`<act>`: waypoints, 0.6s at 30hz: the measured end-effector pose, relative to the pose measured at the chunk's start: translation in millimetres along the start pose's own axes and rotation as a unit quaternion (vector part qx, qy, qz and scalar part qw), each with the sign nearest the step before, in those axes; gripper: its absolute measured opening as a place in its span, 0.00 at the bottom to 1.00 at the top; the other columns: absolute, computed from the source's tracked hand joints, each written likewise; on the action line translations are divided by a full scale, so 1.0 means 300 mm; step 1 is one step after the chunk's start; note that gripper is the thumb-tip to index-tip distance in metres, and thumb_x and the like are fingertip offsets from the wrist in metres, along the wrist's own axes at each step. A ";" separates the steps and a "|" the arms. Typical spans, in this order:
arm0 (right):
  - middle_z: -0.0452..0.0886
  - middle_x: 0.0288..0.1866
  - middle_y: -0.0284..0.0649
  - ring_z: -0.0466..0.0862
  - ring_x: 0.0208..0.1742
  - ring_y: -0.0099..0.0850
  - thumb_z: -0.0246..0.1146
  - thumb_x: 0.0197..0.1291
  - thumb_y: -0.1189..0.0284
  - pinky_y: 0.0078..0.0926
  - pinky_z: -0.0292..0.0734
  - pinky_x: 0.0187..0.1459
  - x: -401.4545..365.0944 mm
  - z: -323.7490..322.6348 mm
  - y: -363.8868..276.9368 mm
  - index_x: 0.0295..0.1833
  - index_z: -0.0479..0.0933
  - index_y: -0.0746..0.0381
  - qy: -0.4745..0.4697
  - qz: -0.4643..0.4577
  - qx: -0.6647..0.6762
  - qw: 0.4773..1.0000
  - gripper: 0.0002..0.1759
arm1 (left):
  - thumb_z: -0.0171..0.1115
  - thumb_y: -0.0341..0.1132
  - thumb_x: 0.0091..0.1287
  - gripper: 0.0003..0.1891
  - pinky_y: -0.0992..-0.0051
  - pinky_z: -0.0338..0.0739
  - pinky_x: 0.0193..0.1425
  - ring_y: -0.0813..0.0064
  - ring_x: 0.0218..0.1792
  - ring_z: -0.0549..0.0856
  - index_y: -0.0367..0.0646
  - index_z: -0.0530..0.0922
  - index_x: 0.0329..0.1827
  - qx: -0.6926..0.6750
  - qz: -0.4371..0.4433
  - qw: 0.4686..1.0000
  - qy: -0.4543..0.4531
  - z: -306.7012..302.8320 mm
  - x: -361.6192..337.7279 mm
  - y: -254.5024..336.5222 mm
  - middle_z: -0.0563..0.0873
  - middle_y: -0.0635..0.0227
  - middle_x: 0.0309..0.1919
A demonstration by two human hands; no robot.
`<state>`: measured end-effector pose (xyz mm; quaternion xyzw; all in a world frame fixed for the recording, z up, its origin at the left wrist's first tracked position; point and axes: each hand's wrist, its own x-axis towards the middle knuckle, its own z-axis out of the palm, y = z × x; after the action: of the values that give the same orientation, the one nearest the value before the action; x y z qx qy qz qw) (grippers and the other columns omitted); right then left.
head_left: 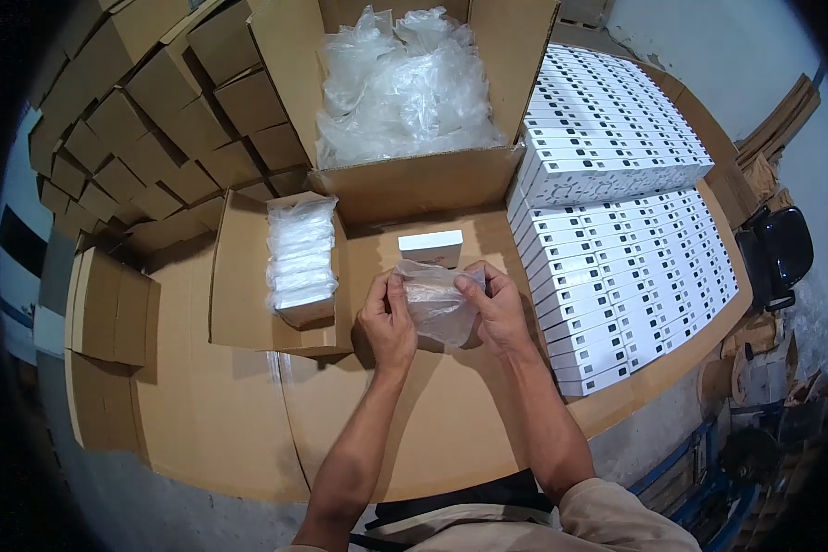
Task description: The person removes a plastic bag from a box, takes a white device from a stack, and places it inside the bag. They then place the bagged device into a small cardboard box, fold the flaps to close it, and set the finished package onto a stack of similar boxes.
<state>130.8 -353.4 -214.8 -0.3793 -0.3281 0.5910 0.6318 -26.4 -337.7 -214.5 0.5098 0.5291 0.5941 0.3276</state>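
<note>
A clear plastic bag (443, 317) is stretched between my two hands, above the cardboard-covered table. My left hand (388, 317) pinches its left edge, and my right hand (497, 308) grips its upper right corner between thumb and fingers. Just beyond the bag stands a small white box (430, 247), apart from my hands, its lower part overlapped by the bag. To the left is an open carton (233, 276) with a row of bagged white boxes (301, 253) inside.
Behind my hands a large open carton (414, 189) holds a heap of clear plastic bags (405, 87). Stacked white boxes (630, 267) fill the right side. Many folded brown cartons (156, 120) rise at the back left, and two more (110, 308) stand at the left edge.
</note>
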 end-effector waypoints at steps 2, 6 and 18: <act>0.84 0.39 0.31 0.80 0.42 0.19 0.72 0.70 0.72 0.21 0.76 0.47 -0.002 0.014 -0.007 0.46 0.80 0.62 0.018 -0.023 0.020 0.999 0.08 | 0.57 0.37 0.83 0.13 0.76 0.78 0.45 0.82 0.38 0.82 0.34 0.82 0.47 -0.031 0.021 0.999 0.017 0.011 0.007 -0.006 0.85 0.71 0.32; 0.84 0.39 0.31 0.80 0.41 0.18 0.72 0.70 0.73 0.21 0.77 0.47 -0.006 0.044 -0.024 0.45 0.79 0.62 0.055 -0.048 0.028 0.997 0.07 | 0.59 0.35 0.82 0.11 0.78 0.78 0.46 0.84 0.39 0.82 0.34 0.82 0.50 -0.078 -0.015 0.997 -0.021 -0.007 0.016 -0.031 0.85 0.74 0.35; 0.81 0.49 0.38 0.83 0.50 0.23 0.71 0.64 0.87 0.22 0.81 0.53 0.003 0.039 -0.011 0.60 0.72 0.63 0.005 -0.063 0.012 0.998 0.23 | 0.56 0.42 0.84 0.16 0.81 0.73 0.43 0.85 0.38 0.76 0.38 0.82 0.44 -0.081 -0.050 0.995 -0.023 -0.027 0.028 -0.019 0.82 0.77 0.36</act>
<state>122.3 -351.6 -206.2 -0.3532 -0.3412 0.5518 0.6740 -37.2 -330.9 -217.2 0.4683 0.4965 0.6058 0.4088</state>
